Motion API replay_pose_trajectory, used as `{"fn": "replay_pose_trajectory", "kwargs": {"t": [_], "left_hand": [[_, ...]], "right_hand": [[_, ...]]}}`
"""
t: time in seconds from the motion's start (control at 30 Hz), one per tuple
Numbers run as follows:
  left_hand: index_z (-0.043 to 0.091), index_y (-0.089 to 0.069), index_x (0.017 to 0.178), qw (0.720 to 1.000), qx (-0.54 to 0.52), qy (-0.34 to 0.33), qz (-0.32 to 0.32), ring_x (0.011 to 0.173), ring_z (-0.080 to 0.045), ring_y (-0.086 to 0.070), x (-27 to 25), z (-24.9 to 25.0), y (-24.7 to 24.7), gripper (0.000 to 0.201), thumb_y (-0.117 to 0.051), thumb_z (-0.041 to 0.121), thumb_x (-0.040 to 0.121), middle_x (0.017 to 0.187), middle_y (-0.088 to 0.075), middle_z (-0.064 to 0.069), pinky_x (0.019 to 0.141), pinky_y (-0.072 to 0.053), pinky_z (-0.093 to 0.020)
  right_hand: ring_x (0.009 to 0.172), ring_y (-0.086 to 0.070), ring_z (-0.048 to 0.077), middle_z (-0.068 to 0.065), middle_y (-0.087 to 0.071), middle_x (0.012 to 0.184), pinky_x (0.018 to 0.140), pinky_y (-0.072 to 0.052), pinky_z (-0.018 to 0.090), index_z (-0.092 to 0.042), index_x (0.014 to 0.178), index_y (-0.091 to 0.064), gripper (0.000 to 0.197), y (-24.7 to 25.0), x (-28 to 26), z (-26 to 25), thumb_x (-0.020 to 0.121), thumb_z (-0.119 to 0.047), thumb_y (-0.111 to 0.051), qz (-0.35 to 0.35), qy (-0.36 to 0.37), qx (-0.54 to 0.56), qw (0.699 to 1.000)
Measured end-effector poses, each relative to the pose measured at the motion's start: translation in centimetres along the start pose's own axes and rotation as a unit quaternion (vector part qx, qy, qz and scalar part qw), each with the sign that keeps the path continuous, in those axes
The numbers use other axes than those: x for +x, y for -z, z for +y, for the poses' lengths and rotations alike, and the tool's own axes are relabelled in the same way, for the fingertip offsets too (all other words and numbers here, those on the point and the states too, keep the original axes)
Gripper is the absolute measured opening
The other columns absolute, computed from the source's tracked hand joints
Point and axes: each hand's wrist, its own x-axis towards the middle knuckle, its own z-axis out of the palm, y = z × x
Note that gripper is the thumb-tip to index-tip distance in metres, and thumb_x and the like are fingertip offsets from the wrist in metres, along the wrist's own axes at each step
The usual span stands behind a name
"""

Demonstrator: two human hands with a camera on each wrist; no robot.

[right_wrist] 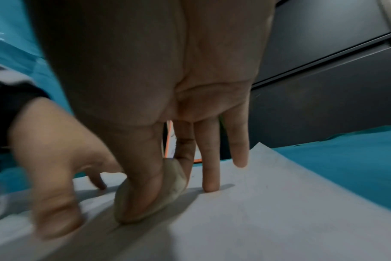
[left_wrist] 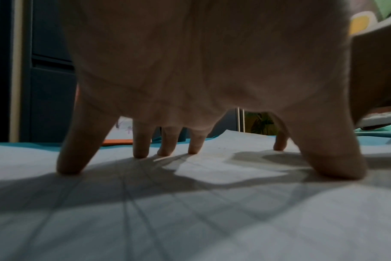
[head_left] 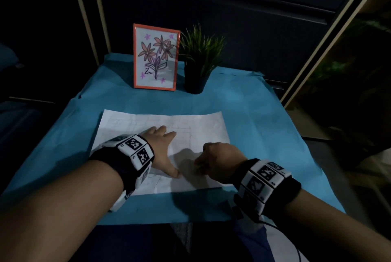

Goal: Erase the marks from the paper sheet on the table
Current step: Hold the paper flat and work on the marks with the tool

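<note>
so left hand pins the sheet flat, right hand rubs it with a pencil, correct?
Not a pencil. The right wrist view shows the right hand pinching an eraser and pressing it on the sheet. The left hand does pin the sheet flat, fingers spread.

White paper sheet (head_left: 203, 122), teal table cover (head_left: 254, 113), orange-framed flower drawing (head_left: 156, 56).

— Where are your hands?
— My left hand (head_left: 164, 151) lies spread flat on the paper sheet (head_left: 203, 122); my right hand (head_left: 219, 160) is curled just beside it, fingertips down on the sheet.
— And behind?
— A framed flower drawing (head_left: 156, 56) beside a potted plant (head_left: 197, 58), on the blue table cover (head_left: 254, 109).
</note>
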Motion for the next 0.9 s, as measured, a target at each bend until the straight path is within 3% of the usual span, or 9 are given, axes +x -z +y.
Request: {"fn": "replay_pose_trajectory", "kwargs": {"t": [0.17, 0.3, 0.43, 0.5, 0.6, 0.73, 0.9], "left_hand": [[0.027, 0.007, 0.154, 1.0, -0.004, 0.003, 0.0, 0.148, -0.028, 0.006, -0.1, -0.1, 0.0, 0.126, -0.065, 0.078, 0.064, 0.161, 0.013, -0.003, 0.119, -0.01, -0.044], [0.026, 0.006, 0.154, 1.0, -0.004, 0.001, 0.004, 0.148, -0.029, 0.005, -0.2, 0.0, -0.2, 0.125, -0.066, 0.076, 0.065, 0.161, 0.012, -0.004, 0.12, -0.011, -0.045], [0.026, 0.007, 0.154, 1.0, -0.005, 0.003, 0.001, 0.148, -0.028, 0.006, -0.1, -0.2, 0.0, 0.126, -0.065, 0.079, 0.064, 0.161, 0.013, -0.004, 0.12, -0.01, -0.044], [0.027, 0.007, 0.154, 1.0, -0.009, 0.003, -0.003, 0.148, -0.028, 0.007, -0.1, -0.2, 0.0, 0.126, -0.065, 0.078, 0.064, 0.161, 0.014, -0.003, 0.12, -0.01, -0.044], [0.027, 0.007, 0.154, 1.0, -0.006, 0.002, -0.002, 0.148, -0.028, 0.006, -0.2, -0.1, -0.1, 0.125, -0.066, 0.076, 0.065, 0.161, 0.013, -0.004, 0.12, -0.011, -0.045], [0.026, 0.008, 0.154, 1.0, -0.003, -0.001, -0.005, 0.148, -0.028, 0.007, -0.3, 0.0, -0.1, 0.124, -0.066, 0.076, 0.067, 0.161, 0.013, -0.004, 0.12, -0.01, -0.045], [0.027, 0.009, 0.154, 1.0, -0.007, 0.0, -0.008, 0.148, -0.028, 0.008, -0.2, -0.1, 0.0, 0.125, -0.065, 0.077, 0.066, 0.161, 0.014, -0.004, 0.12, -0.008, -0.043]], "right_hand": [[0.113, -0.055, 0.022, -0.004, -0.062, 0.12, 0.081, -0.039, 0.021, -0.028, 0.113, -0.067, 0.027, 0.5, 0.7, -0.4, 0.089, -0.038, -0.061, 0.062, -0.023, 0.034, 0.997], [0.114, -0.055, 0.022, -0.003, -0.061, 0.121, 0.08, -0.038, 0.021, -0.032, 0.095, -0.069, 0.01, -0.3, -0.4, -0.1, 0.089, -0.032, -0.061, 0.002, -0.002, 0.006, 1.0], [0.112, -0.056, 0.02, -0.006, -0.062, 0.119, 0.076, -0.034, 0.018, -0.033, 0.113, -0.067, 0.025, 0.3, 0.1, 0.0, 0.088, -0.031, -0.062, 0.028, -0.003, 0.002, 1.0], [0.113, -0.056, 0.022, -0.005, -0.064, 0.12, 0.081, -0.04, 0.022, -0.026, 0.111, -0.068, 0.026, 0.5, 0.6, -0.1, 0.088, -0.037, -0.063, 0.064, -0.024, 0.031, 0.997], [0.113, -0.056, 0.025, -0.001, -0.062, 0.12, 0.081, -0.04, 0.023, -0.023, 0.111, -0.067, 0.028, -0.2, 0.0, 0.0, 0.089, -0.038, -0.061, 0.047, -0.021, 0.025, 0.998], [0.11, -0.056, 0.023, -0.001, -0.06, 0.116, 0.083, -0.041, 0.025, -0.029, 0.111, -0.069, 0.026, -0.5, -1.1, 0.4, 0.089, -0.039, -0.06, 0.008, 0.006, -0.002, 1.0], [0.108, -0.057, 0.024, -0.003, -0.06, 0.115, 0.079, -0.041, 0.024, -0.031, 0.109, -0.07, 0.025, 0.0, 0.6, 0.2, 0.088, -0.042, -0.06, 0.064, -0.023, 0.014, 0.998]]}}
